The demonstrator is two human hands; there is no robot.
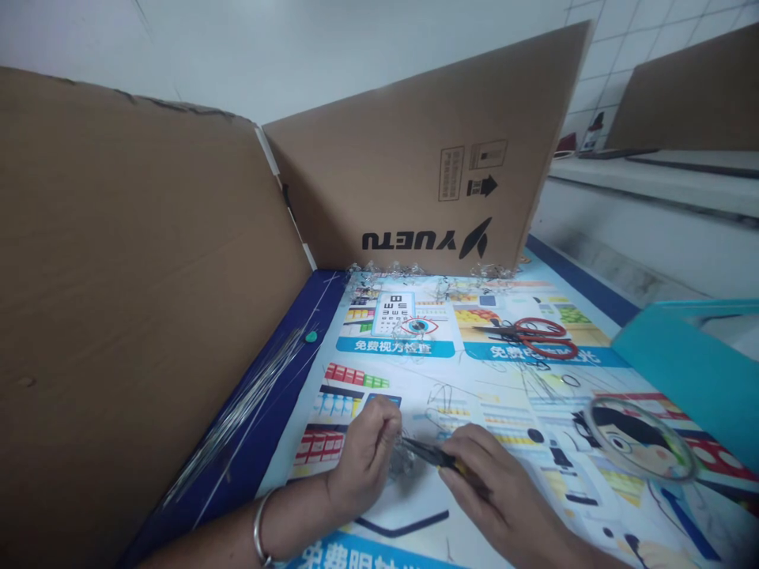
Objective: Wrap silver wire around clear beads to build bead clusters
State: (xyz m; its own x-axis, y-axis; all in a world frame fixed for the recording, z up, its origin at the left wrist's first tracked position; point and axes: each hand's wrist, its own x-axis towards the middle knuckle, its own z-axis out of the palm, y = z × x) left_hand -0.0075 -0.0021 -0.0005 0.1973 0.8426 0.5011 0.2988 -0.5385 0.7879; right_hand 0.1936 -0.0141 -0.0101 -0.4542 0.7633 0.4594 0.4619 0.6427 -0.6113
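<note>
Left hand (368, 452) pinched closed, apparently on a wire piece (401, 461) between the hands, above the printed cover (412, 506). Right hand (501, 486) grips pliers (436, 456), tips at the left fingers. Looks like mid wire-working; next move calls for a steady pinch, small plier motion.

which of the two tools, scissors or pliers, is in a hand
The dark-nosed pliers, in the right hand, their tips at the left hand. The red-handled scissors lie farther off on the printed sheet, touched by neither hand.
</note>
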